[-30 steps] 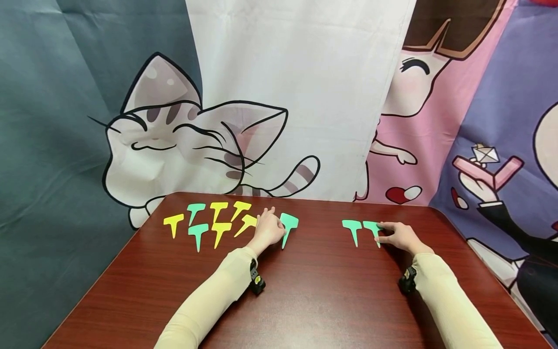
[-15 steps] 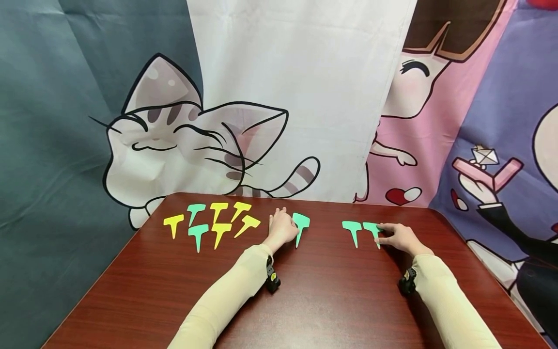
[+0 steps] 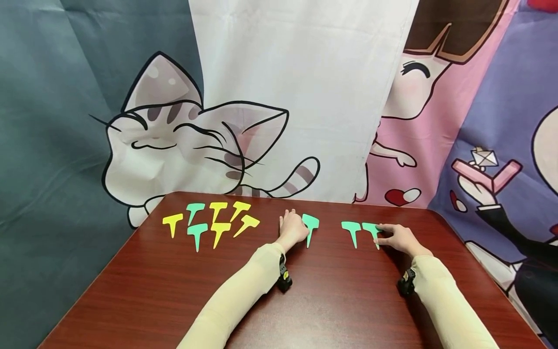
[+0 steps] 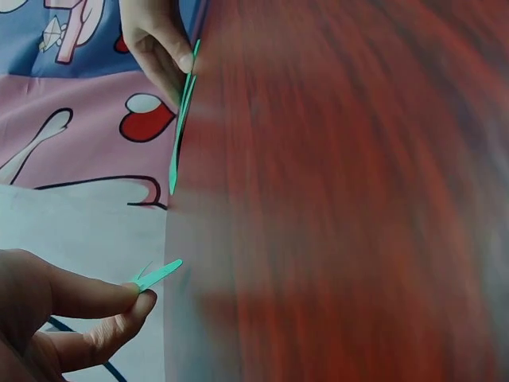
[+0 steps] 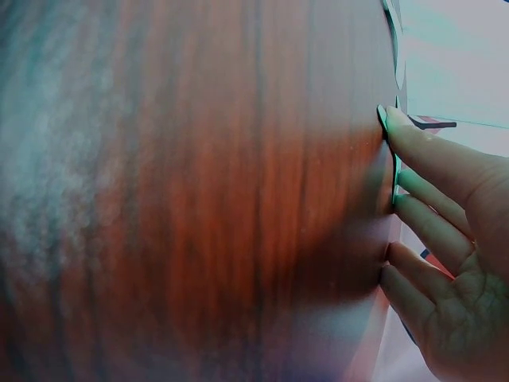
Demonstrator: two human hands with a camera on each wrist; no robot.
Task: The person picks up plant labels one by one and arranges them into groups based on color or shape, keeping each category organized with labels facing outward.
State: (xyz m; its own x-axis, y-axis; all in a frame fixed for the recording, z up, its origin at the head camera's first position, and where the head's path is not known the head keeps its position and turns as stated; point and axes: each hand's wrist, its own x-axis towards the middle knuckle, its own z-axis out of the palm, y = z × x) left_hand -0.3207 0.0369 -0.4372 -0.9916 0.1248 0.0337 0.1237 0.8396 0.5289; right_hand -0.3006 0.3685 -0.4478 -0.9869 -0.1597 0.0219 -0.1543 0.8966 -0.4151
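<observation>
My left hand (image 3: 293, 229) pinches a green T-shaped plant label (image 3: 311, 222) between thumb and fingertips. In the left wrist view that label (image 4: 161, 274) sticks out past the fingertips. My right hand (image 3: 402, 238) rests at another green T-shaped label (image 3: 370, 228) lying at the right. In the right wrist view the right thumb and fingers (image 5: 429, 223) are spread and fairly straight, touching this label (image 5: 394, 163) at separate spots. Just left of it lies a similar green label (image 3: 351, 227), stem toward me.
Yellow labels (image 3: 221, 227) and green labels (image 3: 197, 230) lie in a loose group at the back left of the brown wooden table (image 3: 331, 295). Behind the far edge hangs a printed cloth (image 3: 301, 97) with cartoon figures.
My left hand has moved steadily right with the green plant label, away from the yellow labels and closer to the right-hand pair. The right hand has stayed in place.
</observation>
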